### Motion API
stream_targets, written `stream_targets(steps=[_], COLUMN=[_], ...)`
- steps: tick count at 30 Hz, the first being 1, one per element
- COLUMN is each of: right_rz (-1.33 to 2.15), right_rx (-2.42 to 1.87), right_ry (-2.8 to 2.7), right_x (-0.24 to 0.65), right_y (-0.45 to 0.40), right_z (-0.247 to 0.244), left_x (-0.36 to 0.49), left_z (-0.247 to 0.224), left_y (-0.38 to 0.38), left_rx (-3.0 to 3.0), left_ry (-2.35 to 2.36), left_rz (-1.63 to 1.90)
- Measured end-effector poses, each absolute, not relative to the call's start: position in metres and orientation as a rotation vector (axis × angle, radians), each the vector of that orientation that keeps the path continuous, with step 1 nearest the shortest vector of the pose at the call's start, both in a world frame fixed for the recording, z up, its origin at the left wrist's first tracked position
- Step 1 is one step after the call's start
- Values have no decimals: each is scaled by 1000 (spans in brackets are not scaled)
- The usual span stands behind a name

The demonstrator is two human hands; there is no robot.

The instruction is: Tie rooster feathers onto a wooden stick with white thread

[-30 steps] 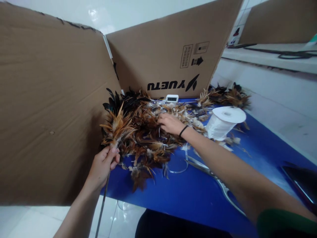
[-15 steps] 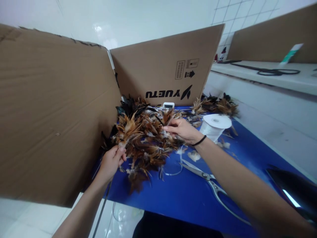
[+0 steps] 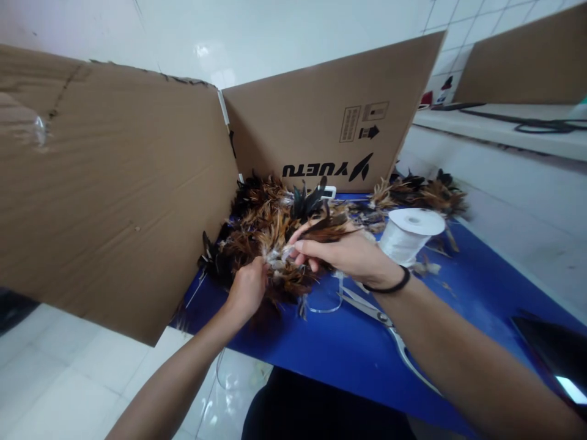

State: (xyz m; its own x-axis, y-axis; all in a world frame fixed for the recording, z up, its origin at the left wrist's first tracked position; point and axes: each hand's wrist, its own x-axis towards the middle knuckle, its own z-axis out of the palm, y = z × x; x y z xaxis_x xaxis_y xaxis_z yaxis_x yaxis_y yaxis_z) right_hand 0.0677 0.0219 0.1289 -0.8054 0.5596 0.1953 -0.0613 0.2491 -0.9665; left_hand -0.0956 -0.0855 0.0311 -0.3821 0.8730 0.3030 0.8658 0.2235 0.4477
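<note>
Brown, orange and black feathers (image 3: pixel 247 235) lie heaped on the blue table. My left hand (image 3: pixel 249 282) pinches a bunch of brownish-orange feathers (image 3: pixel 269 235) by its whitish, fluffy base. Close on its right, my right hand (image 3: pixel 348 250) is closed with thumb and fingertips on a brown-and-black feather (image 3: pixel 328 229), whose pale end points toward the left hand's bunch. The two hands are nearly touching. Below the right wrist, metal scissors (image 3: pixel 383 318) rest on the table, partly covered by the forearm. A thin clear ribbon (image 3: pixel 324 310) curls beside the blades.
A white spool (image 3: pixel 409 235) stands right of my right hand. Cardboard panels (image 3: pixel 137 183) wall off the left and back. A small white device (image 3: pixel 328 192) sits behind the heap. More feathers (image 3: pixel 422 189) lie at the back right, and a dark glossy object (image 3: pixel 545 348) at the right edge.
My left hand has moved right and slightly up with its feather bunch. My right hand has brought a feather close to that bunch. The view has shifted a little left.
</note>
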Motion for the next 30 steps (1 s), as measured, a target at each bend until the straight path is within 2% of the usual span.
stream_targets(steps=[4, 11, 18, 23, 30], right_rz=[1622, 1468, 1216, 873, 621], right_rx=[-498, -640, -538, -547, -634], right_ry=[-2098, -2202, -2343, -2518, -2612], right_x=[51, 43, 44, 42, 34], right_y=[22, 33, 32, 32, 26], right_z=[109, 71, 74, 74, 74], left_x=[-84, -74, -72, -74, -76], left_z=[30, 31, 22, 18, 14], left_y=[-86, -86, -83, -83, -84], left_rx=[1768, 1833, 1845, 1870, 1902], left_ry=[2460, 2525, 2509, 2463, 2419], left_rz=[766, 549, 482, 521, 610])
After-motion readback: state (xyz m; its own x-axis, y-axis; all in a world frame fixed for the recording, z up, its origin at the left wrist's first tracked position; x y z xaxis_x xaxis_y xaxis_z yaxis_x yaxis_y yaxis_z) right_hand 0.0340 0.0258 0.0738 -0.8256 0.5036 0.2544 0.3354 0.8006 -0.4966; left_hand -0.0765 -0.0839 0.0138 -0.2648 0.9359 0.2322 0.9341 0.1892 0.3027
